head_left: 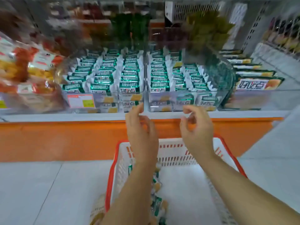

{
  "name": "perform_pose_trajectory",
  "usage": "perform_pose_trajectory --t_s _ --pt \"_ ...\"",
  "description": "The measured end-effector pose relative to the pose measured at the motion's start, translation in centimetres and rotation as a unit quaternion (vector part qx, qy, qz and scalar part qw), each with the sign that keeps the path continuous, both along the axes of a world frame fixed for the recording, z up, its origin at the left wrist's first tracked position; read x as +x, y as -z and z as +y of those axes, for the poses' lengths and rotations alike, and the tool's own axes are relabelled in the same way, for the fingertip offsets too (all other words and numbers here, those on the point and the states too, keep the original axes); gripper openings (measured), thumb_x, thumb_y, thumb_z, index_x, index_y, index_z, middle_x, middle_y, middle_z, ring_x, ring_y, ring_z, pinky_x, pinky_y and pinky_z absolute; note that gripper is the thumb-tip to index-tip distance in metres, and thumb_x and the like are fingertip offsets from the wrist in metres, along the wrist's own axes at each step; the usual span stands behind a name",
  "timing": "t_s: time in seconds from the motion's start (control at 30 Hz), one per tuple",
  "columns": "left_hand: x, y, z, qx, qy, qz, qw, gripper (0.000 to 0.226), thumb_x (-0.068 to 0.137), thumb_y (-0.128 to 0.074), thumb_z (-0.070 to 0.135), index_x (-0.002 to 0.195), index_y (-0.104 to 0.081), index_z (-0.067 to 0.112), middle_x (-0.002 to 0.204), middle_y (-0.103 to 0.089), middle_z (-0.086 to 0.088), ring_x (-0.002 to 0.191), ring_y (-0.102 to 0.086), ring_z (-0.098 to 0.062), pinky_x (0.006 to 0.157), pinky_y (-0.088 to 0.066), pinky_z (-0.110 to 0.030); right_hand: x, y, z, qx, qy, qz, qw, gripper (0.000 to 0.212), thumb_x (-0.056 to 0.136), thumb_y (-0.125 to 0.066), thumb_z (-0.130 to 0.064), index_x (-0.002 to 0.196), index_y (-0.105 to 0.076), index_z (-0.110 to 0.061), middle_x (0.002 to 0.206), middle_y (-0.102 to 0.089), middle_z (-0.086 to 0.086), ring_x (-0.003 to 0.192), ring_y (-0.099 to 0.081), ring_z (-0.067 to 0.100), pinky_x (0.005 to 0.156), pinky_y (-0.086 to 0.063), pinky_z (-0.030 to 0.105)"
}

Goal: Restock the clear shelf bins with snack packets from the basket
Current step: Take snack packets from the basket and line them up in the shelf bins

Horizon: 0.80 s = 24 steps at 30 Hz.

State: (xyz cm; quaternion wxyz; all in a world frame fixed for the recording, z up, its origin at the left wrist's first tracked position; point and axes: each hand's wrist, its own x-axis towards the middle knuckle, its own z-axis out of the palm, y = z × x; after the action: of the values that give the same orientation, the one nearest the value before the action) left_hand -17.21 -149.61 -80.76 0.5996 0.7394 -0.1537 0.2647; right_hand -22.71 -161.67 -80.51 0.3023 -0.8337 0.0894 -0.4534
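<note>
With left hand [139,127] and right hand [196,127] empty, loosely curled at the shelf [65,116] edge, we should fetch packets [156,203] from the basket's [112,168] left side and file them upright in the bins [162,101].

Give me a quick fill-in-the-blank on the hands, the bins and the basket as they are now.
1. The left hand and the right hand both hold ____.
2. The packets standing in the clear bins are white and ____.
3. The basket beneath the arms has white walls and a ____ rim.

Missing words: nothing; green; red.
</note>
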Motion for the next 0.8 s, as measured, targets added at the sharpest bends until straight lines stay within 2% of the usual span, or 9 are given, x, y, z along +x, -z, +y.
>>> perform_pose_trajectory --t_s 0.07,0.13,0.23,0.3,0.37,0.43,0.57,0.7,0.8 --pt "-2.5 3.9 1.3 0.04 0.024 0.099 0.994 0.039 0.09 -0.049 -0.001 0.124 -0.053 0.017 0.106 -0.051 0.006 0.092 -0.052 -0.008 0.08 -0.049 -0.022 -2.6 5.0 0.9 0.044 0.017 0.089 0.995 0.02 0.087 -0.057 -0.007 0.105 -0.063 -0.011 0.091 -0.057 -0.004 0.079 -0.054 0.011 0.071 -0.045 0.022" --pt "-3.9 7.4 2.7 0.103 0.051 0.212 0.97 0.043 0.092 -0.049 0.003 0.129 -0.048 0.024 0.114 -0.052 0.005 0.097 -0.055 -0.012 0.083 -0.054 -0.037 -5.0 9.9 1.2 0.128 0.027 0.226 0.965 0.023 0.089 -0.058 -0.008 0.111 -0.061 -0.013 0.09 -0.057 -0.005 0.076 -0.053 0.008 0.07 -0.042 0.023" --pt "-3.9 12.7 4.6 0.237 0.109 0.343 0.903 0.051 0.092 -0.049 0.007 0.137 -0.04 0.028 0.131 -0.051 0.002 0.1 -0.059 -0.016 0.083 -0.055 -0.04 -7.5 16.2 0.9 0.182 0.015 0.448 0.875 0.033 0.091 -0.057 -0.015 0.124 -0.055 -0.019 0.096 -0.052 -0.006 0.075 -0.051 0.006 0.071 -0.041 0.022" --pt "-3.8 15.9 5.5 0.32 0.157 0.411 0.839 0.055 0.091 -0.052 0.01 0.141 -0.037 0.028 0.139 -0.046 -0.003 0.107 -0.058 -0.021 0.087 -0.054 -0.041 -8.1 18.6 1.0 0.189 -0.011 0.52 0.833 0.038 0.091 -0.059 -0.02 0.128 -0.052 -0.022 0.1 -0.053 -0.005 0.082 -0.055 0.01 0.076 -0.045 0.023" --pt "-3.7 18.6 6.2 0.382 0.176 0.462 0.781 0.059 0.09 -0.054 0.012 0.144 -0.035 0.027 0.146 -0.037 -0.006 0.12 -0.052 -0.027 0.097 -0.048 -0.044 -7.5 20.3 1.4 0.191 -0.049 0.558 0.806 0.041 0.091 -0.059 -0.022 0.131 -0.049 -0.024 0.112 -0.056 -0.004 0.096 -0.057 0.013 0.084 -0.045 0.023" --pt "-3.6 20.7 6.4 0.417 0.18 0.487 0.746 0.061 0.089 -0.055 0.011 0.145 -0.034 0.026 0.152 -0.03 -0.005 0.129 -0.044 -0.029 0.103 -0.043 -0.046 -6.3 21.7 2.2 0.176 -0.095 0.579 0.79 0.044 0.091 -0.057 -0.02 0.134 -0.047 -0.023 0.13 -0.053 -0.001 0.115 -0.052 0.015 0.096 -0.042 0.026" --pt "-3.3 23.3 5.9 0.433 0.195 0.479 0.738 0.049 0.088 -0.051 0.015 0.136 -0.043 0.022 0.142 -0.04 -0.009 0.122 -0.046 -0.032 0.099 -0.044 -0.048 -2.9 24.0 3.8 0.164 -0.162 0.598 0.768 0.044 0.09 -0.051 -0.011 0.133 -0.052 -0.019 0.136 -0.049 0.005 0.124 -0.045 0.021 0.1 -0.035 0.028" --pt "-3.1 24.5 5.7 0.461 0.201 0.488 0.713 0.056 0.092 -0.051 0.017 0.145 -0.032 0.02 0.153 -0.022 -0.005 0.136 -0.032 -0.029 0.11 -0.034 -0.041 -0.6 26.4 4.8 0.165 -0.179 0.617 0.748 0.039 0.086 -0.053 -0.012 0.124 -0.057 -0.021 0.132 -0.049 0.01 0.115 -0.05 0.026 0.094 -0.042 0.032" --pt "-2.9 24.6 5.9 0.459 0.201 0.486 0.716 0.057 0.091 -0.05 0.016 0.145 -0.032 0.021 0.154 -0.022 -0.004 0.136 -0.031 -0.029 0.11 -0.031 -0.04 -0.2 27.4 4.9 0.164 -0.166 0.621 0.749 0.03 0.091 -0.053 -0.018 0.12 -0.058 -0.02 0.13 -0.048 0.009 0.107 -0.053 0.022 0.09 -0.043 0.027"
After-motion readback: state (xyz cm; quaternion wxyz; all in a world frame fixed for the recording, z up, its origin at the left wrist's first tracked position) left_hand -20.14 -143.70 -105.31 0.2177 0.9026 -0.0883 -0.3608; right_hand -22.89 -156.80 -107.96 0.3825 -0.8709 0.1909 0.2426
